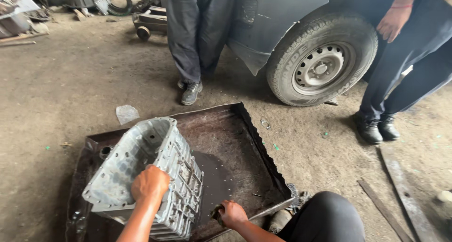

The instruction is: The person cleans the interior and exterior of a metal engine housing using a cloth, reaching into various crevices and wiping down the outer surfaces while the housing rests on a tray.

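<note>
Left hand [149, 183] clamps the metal casing [146, 176] rim, lower left; right hand [231, 213] closes on a dark rag [218, 214]. Keep the casing tilted steady over the tray [263, 152].

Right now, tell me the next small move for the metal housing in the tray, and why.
Probably bring the right hand, clutching a small dark thing, up to the ribbed side of the metal housing. The left hand already grips its rim and holds it tilted in the tray, so that side is exposed.

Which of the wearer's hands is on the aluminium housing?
The left hand, gripping the rim of the grey ribbed housing tilted in the rusty tray. The right hand holds a small dark object by the tray's near edge.
</note>
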